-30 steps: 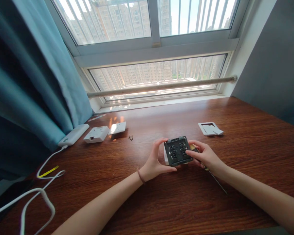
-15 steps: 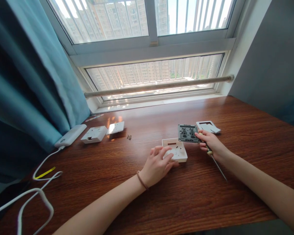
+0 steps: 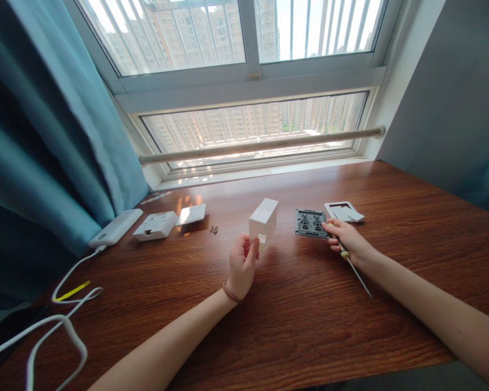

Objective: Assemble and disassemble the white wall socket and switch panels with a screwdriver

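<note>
A white wall switch back box is tilted up on its side above the table, pinched between the thumb and fingers of my left hand. My right hand grips a grey switch plate with dark mechanisms showing. The same hand also holds a screwdriver, its thin shaft pointing down towards me. Just beyond the right hand lies a white frame with loose white panels on it. Several small screws lie left of the lifted box.
On the left stand another white box and a white plate. A white device with a white cable and yellow tie sits by the blue curtain. The wooden table meets the window behind.
My left hand has taken hold of the white box, lifted it off the table, turned it on its side and moved it left. The right hand stays almost still with the switch plate and screwdriver.
</note>
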{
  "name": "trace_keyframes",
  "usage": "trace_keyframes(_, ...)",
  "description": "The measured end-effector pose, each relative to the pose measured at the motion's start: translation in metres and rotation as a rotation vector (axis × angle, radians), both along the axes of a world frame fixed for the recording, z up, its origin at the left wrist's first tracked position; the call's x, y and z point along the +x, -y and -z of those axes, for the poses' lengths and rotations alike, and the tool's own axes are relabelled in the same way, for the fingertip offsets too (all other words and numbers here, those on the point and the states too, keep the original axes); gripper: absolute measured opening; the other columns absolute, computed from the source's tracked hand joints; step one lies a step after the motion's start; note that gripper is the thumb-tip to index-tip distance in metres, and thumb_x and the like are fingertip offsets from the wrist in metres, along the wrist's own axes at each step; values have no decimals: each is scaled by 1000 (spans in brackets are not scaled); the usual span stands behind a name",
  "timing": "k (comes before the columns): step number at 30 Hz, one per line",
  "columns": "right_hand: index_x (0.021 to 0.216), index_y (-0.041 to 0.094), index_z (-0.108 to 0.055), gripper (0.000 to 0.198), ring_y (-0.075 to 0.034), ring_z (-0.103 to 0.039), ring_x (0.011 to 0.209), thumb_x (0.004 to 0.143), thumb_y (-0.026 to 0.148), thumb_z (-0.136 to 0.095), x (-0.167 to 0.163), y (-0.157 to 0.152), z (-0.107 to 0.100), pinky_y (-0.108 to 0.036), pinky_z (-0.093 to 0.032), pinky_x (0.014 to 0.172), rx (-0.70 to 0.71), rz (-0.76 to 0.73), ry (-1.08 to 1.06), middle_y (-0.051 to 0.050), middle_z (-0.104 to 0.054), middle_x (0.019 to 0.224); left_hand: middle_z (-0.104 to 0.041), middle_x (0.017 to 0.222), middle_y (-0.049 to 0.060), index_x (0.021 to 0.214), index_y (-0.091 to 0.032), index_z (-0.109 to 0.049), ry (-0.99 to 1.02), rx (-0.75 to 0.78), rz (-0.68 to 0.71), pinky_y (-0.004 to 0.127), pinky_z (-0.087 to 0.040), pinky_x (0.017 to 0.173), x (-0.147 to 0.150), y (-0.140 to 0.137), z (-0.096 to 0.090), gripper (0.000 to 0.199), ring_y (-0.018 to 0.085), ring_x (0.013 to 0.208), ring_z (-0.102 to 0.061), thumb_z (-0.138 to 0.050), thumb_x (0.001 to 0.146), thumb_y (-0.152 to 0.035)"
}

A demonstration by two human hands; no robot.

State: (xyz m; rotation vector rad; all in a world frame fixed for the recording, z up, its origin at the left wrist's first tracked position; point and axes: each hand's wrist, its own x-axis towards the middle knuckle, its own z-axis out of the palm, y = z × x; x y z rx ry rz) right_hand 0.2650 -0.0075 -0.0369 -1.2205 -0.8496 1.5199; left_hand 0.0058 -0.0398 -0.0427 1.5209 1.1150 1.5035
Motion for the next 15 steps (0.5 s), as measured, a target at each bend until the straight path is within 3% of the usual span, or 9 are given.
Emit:
trace_keyframes(3,81,20,-44,19,0,-33,34,75,26,-61,-3,2,2,-9,-20,29,-23,-44,33,7,-44,59,-55,72,-1,79,-17,-51,295,-80,91,21,-41,49,0,-9,3,21,9,54,-48,-54,82,-38)
trace_keyframes(7,80,19,-45,21,0,-35,35,73,27,-63,-5,4,3,-9,-21,29,-30,-82,78,7,-45,59,-57,76,0,79,-15,-52,517,-167,93,22,-43,45,1,-15,5,20,10,56,-52,-61,75,-32)
trace_keyframes(15,80,20,-46,25,-1,-36,35,71,34,-64,-6,7,2,-10,-22,30,-10,-142,169,8,-43,56,-58,68,-1,78,-15,-48,609,-256,136,23,-42,39,4,-13,-4,18,11,47,-53,-58,70,-26)
